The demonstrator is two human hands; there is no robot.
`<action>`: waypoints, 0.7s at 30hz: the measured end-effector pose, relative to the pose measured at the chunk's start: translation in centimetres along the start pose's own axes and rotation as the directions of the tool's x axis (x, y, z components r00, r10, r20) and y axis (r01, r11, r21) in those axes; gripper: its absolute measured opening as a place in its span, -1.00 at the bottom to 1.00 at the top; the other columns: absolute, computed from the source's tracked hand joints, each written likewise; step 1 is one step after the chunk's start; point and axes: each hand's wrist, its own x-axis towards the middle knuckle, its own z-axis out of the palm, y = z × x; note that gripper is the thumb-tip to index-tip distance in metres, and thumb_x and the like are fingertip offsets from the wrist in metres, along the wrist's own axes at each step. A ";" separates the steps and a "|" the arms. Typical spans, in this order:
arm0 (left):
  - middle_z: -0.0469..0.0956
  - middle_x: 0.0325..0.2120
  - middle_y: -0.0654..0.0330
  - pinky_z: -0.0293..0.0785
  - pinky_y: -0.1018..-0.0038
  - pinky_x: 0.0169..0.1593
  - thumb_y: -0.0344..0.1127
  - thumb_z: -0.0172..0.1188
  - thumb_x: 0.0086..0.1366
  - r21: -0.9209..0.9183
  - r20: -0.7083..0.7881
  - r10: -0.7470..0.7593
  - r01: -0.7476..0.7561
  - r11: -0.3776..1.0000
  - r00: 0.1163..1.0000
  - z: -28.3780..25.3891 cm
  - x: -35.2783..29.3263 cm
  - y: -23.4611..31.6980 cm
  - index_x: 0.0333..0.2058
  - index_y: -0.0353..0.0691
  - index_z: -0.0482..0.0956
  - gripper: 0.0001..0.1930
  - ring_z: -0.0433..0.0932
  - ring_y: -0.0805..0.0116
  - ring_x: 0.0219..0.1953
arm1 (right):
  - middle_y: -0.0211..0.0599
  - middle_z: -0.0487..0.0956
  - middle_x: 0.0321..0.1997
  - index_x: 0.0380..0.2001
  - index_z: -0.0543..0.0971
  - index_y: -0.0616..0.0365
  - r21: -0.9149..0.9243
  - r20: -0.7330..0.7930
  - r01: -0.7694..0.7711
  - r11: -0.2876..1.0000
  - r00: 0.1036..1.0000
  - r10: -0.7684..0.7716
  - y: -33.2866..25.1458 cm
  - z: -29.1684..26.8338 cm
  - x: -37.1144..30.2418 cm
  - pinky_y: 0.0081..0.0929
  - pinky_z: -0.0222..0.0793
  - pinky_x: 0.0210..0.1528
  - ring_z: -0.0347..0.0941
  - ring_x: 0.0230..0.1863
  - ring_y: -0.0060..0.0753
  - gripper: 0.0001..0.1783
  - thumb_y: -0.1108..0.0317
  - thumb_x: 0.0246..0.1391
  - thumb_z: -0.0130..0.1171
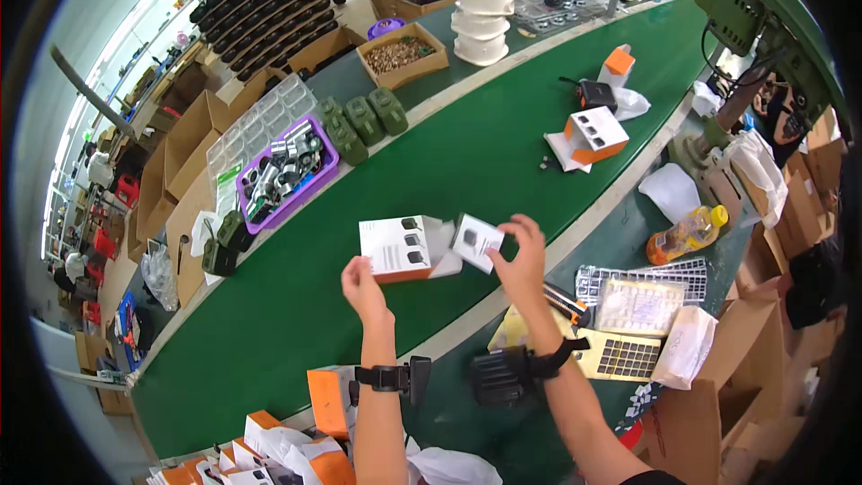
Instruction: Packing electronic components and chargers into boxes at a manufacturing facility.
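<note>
A white and orange product box lies on the green surface before me, its flaps standing open at the right end. At that box's left edge is my left hand, its fingers closed on the lower left corner. My right hand grips a smaller white box between thumb and fingers, by its right side. This small box is tilted and held close beside the open flaps. Each wrist wears a black strap; a black block sits on the right one.
A purple tray of metal parts and green canisters line the far left side. Another white and orange box and a black device stand far right. Near right are a bottle and sticker sheets; boxes pile up front.
</note>
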 end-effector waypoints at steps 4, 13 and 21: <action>0.36 -0.04 0.07 0.23 0.45 0.08 -0.34 0.08 0.26 0.093 -0.043 0.055 -0.051 0.994 0.998 -1.5 -1.6 -0.8 -0.03 -0.32 0.38 -0.67 0.33 0.33 0.00 | -0.12 0.37 0.02 -0.05 0.38 0.18 -0.147 0.160 0.063 0.987 0.986 -0.039 0.5 -4.3 -0.8 -0.24 0.17 0.15 0.27 0.06 0.00 -0.33 0.33 -0.33 0.38; 0.47 -0.28 0.33 0.31 0.54 -0.11 -0.31 0.06 0.24 0.087 0.331 -0.146 0.124 0.988 0.932 -4.6 -9.5 2.1 -0.20 -0.20 0.49 -0.81 0.40 0.55 -0.20 | -0.10 0.31 0.07 0.16 0.19 0.16 0.006 0.899 0.378 0.926 0.404 -0.171 -3.5 -9.6 -10.2 -0.21 0.23 0.08 0.27 0.04 -0.01 0.14 0.24 -0.65 0.51; 0.46 -0.20 0.22 0.39 0.44 -0.05 -0.33 0.01 0.28 0.138 0.394 -0.211 0.169 0.976 0.895 -7.4 -15.5 0.9 -0.20 -0.24 0.46 -0.83 0.46 0.39 -0.10 | -0.05 0.41 -0.13 -0.02 0.34 0.22 -0.044 0.796 0.283 0.958 0.589 -0.138 -2.8 -7.6 -11.1 -0.21 0.33 -0.04 0.36 -0.11 -0.01 -0.04 0.07 -0.62 0.44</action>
